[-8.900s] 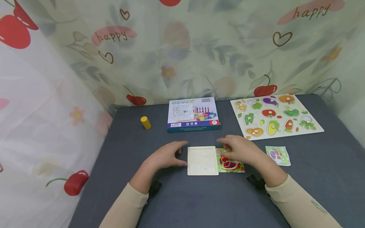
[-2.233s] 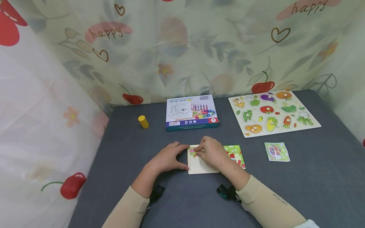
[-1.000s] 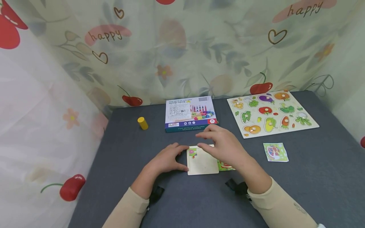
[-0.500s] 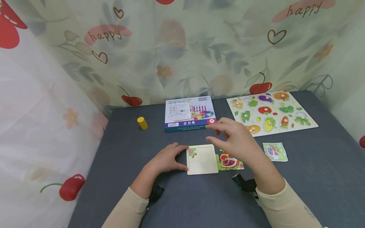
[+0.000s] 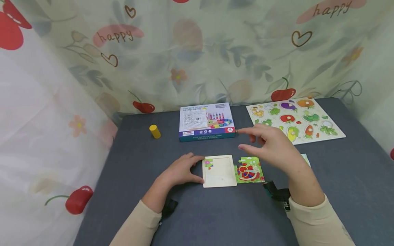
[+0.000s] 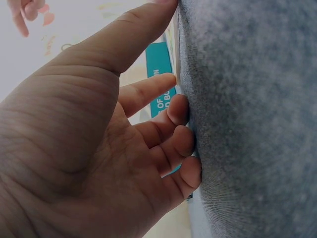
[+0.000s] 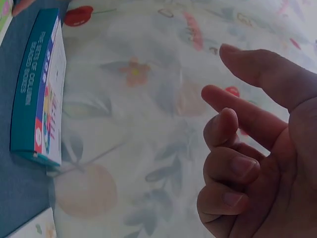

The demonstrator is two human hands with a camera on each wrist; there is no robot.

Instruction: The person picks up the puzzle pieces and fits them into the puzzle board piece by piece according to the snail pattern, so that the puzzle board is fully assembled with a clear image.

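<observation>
pale wood makes the tray (image 5: 219, 177) on the dark tabletop (image 5: 200, 218), and now it bears one small green-and-pink puzzle piece (image 5: 208, 163) in its far left corner, where some seconds ago was only bare surface. the right hand (image 5: 271, 145), which was working at that corner, has since risen away to the right; its fingers are apart and carry nothing, in front of the carton (image 5: 203, 119) and the vegetable board (image 5: 300, 119). so the puzzle picture (image 5: 248, 172), just beside the tray, is uncovered again, with its own far left corner missing. i judge that one piece is transferred, while the others wait outside. the left hand (image 5: 176, 172) stays at the tray's left edge, thumb and index against it, relaxed and not clenched. whether the piece sits fully flat, i cannot tell surely; it appears too small.
</observation>
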